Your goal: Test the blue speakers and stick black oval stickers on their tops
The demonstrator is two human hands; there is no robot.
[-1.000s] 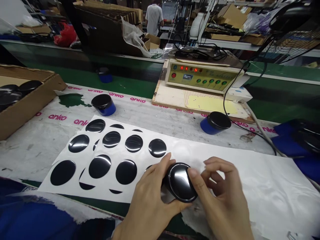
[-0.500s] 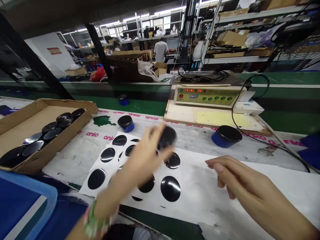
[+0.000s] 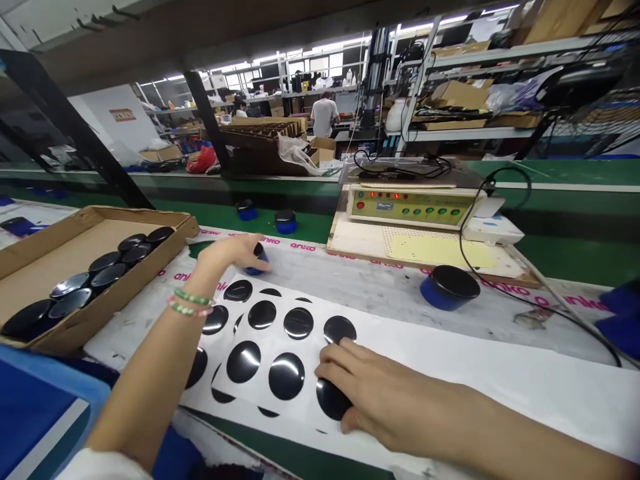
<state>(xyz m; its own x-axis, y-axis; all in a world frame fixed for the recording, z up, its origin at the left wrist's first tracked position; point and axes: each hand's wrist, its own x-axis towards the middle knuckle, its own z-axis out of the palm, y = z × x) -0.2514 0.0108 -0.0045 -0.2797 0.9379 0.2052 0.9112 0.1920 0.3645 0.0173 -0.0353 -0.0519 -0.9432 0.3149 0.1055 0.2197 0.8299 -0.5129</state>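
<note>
Blue pot with black top now on green belt, so out of my hands; left hand now spread round another pot on bench, can't tell if gripping; right hand now bent over black round sticker on white sheet, can't see pinch

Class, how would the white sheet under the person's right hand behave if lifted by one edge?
The white sheet looks paper-thin, so it would probably sag and feel light for its size. Its black discs may feel slippery, judging by their glossy reflections.
</note>
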